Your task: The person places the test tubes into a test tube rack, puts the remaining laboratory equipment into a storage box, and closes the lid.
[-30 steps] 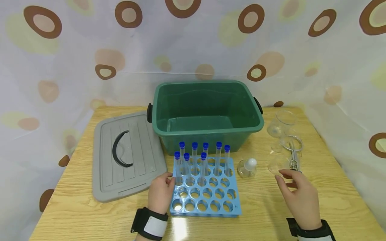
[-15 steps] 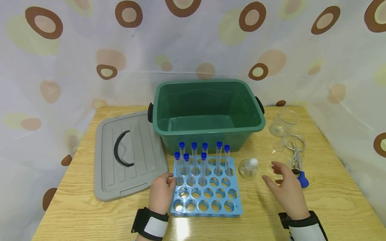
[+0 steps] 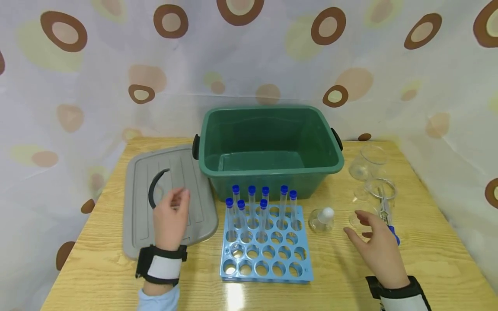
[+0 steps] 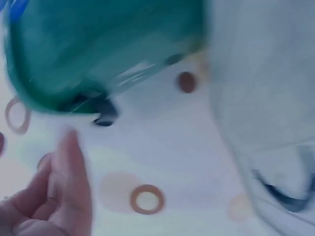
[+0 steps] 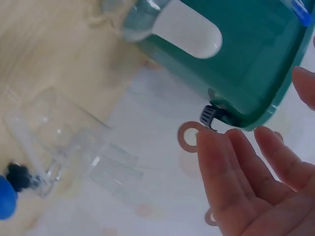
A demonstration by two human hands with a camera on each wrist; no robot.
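Observation:
In the head view my left hand [image 3: 170,222] hovers over the grey lid [image 3: 194,190], beside its black handle [image 3: 153,190], with loosely bent fingers and nothing in them. The left wrist view is blurred, with that hand [image 4: 59,196] at lower left. My right hand [image 3: 379,252] hangs above the table on the right, thumb and fingers apart, holding nothing. A small glass bottle with a white cap [image 3: 328,214] stands left of it. Between the hands sits a light blue rack [image 3: 268,272]. Several blue-capped test tubes [image 3: 262,216] stand in its back rows.
A green tub [image 3: 272,172] with black side handles stands behind the rack. At right are a clear beaker [image 3: 362,166], a metal ring and clamp [image 3: 383,203], and a blue rubber bulb [image 3: 394,233] partly hidden by my right hand. A patterned sheet backs the table.
My left hand has left the rack's left edge and moved left over the lid. The right hand has shifted left from the clamp, uncovering part of the blue bulb. The rack stays put.

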